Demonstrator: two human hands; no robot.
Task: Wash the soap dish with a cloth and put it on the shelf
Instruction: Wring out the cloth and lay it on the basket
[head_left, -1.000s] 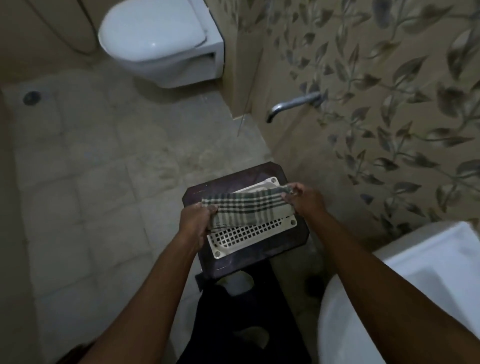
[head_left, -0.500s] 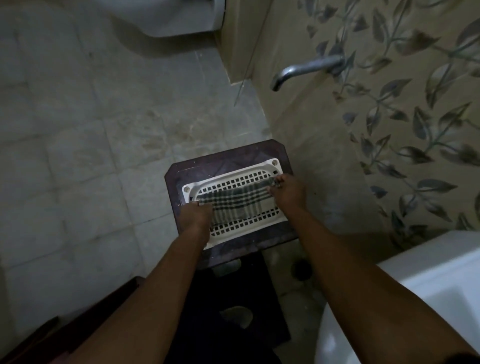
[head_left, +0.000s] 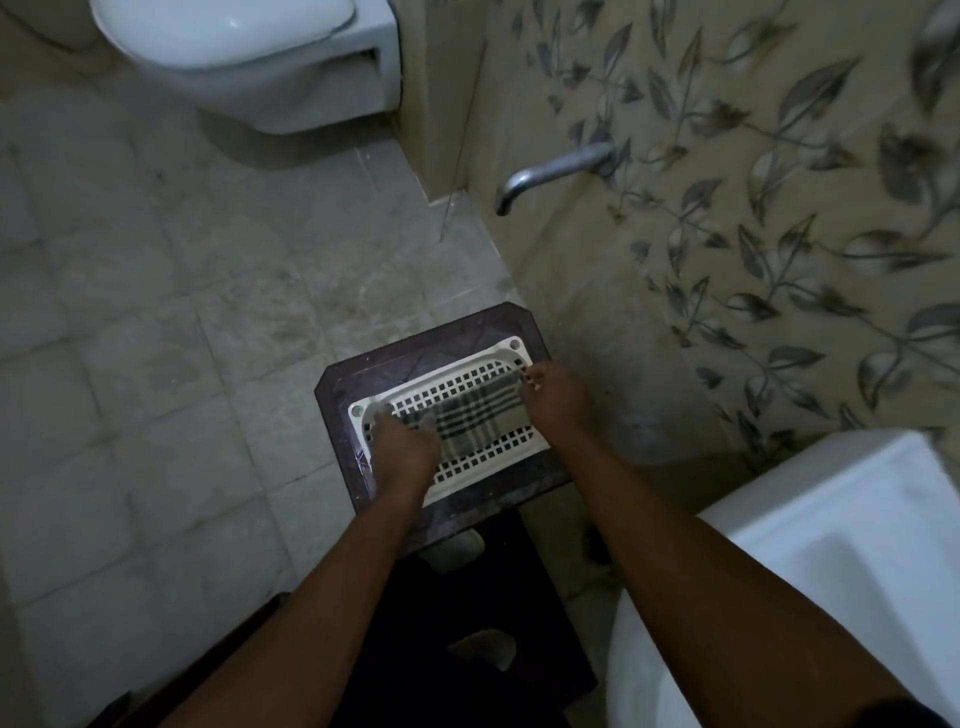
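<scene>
A white perforated soap dish (head_left: 485, 470) lies flat on a dark brown stool (head_left: 343, 384) on the bathroom floor. A green checked cloth (head_left: 475, 418) is stretched across the dish's middle. My left hand (head_left: 402, 449) grips the cloth's left end, pressing on the dish's left side. Over the dish's right end, my right hand (head_left: 553, 397) holds the cloth's other end. The cloth lies flat against the grid of holes. No shelf is in view.
A metal tap (head_left: 550, 174) sticks out of the leaf-patterned wall (head_left: 779, 208) above the stool. A white toilet (head_left: 234, 47) hangs at the top left. A white basin (head_left: 831, 571) fills the lower right. Grey floor tiles (head_left: 130, 338) spread to the left.
The cloth, held taut above the dish a second ago, now lies down flat on it. Both hands have lowered with it. The camera has tilted, and the toilet is back in view.
</scene>
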